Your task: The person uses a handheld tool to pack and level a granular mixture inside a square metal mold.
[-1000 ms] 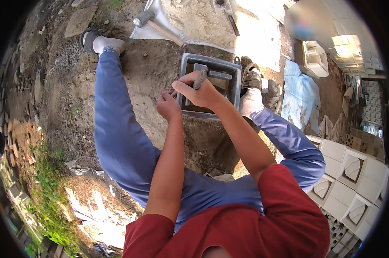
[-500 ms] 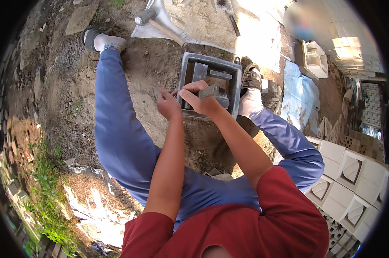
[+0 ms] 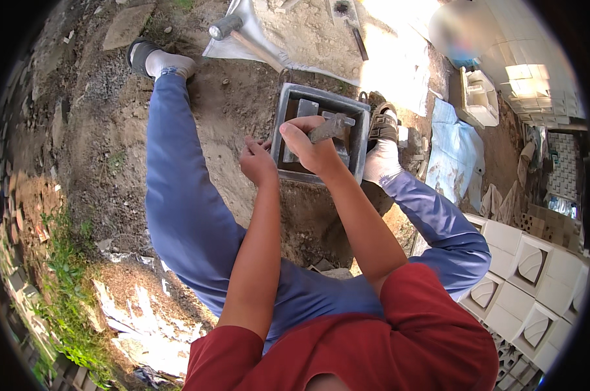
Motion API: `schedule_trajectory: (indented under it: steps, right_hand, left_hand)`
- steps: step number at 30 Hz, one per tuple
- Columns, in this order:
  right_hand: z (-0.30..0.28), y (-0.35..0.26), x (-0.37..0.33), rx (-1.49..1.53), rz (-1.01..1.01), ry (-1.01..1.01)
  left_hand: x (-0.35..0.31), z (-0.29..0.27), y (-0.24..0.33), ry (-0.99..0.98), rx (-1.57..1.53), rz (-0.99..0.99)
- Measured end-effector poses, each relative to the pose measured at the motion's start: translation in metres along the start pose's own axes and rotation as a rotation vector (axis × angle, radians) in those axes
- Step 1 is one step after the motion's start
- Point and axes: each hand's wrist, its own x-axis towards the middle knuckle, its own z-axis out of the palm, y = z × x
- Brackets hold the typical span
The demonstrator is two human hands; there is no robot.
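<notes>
Between my feet stands a grey metal box mould (image 3: 366, 140) with raised grey blocks (image 3: 306, 109) inside. My right hand (image 3: 306, 144) is closed around a short, grey, crusted tool (image 3: 329, 128) over the inside of the mould; its exact kind is unclear. The tool's far end points right, above the inner blocks. My left hand (image 3: 259, 163) is at the mould's left wall with its fingers curled together. Something small and dark shows at those fingertips, too little to name.
A mallet (image 3: 226, 26) with a wooden handle lies beyond the mould on a white sheet (image 3: 252, 36). A blue sheet (image 3: 452, 143) and a white moulded block (image 3: 480, 98) lie to the right. White patterned blocks (image 3: 532, 260) are stacked nearer me. Grass (image 3: 67, 293) grows at left.
My right hand has lifted and turned slightly, and the tool now reaches farther right over the inner blocks. My left hand stays by the wall. The whole view has shifted a little.
</notes>
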Motion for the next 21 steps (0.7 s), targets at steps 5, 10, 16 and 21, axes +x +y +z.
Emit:
schedule_trajectory:
  steps: [5,10,16,21]
  right_hand:
    - [-0.013,0.015,0.006,-0.042,0.008,-0.032]
    - [-0.006,0.018,-0.004,-0.021,-0.001,-0.015]
    - [0.001,-0.005,0.013,-0.031,0.02,0.001]
    - [-0.008,0.013,0.02,-0.147,-0.006,-0.055]
  left_hand:
    - [-0.003,-0.001,0.009,-0.057,-0.018,-0.063]
    - [-0.003,-0.001,0.003,-0.038,-0.002,-0.059]
    - [0.009,-0.009,0.003,-0.029,-0.062,-0.087]
    - [-0.001,0.001,0.002,-0.047,-0.042,-0.065]
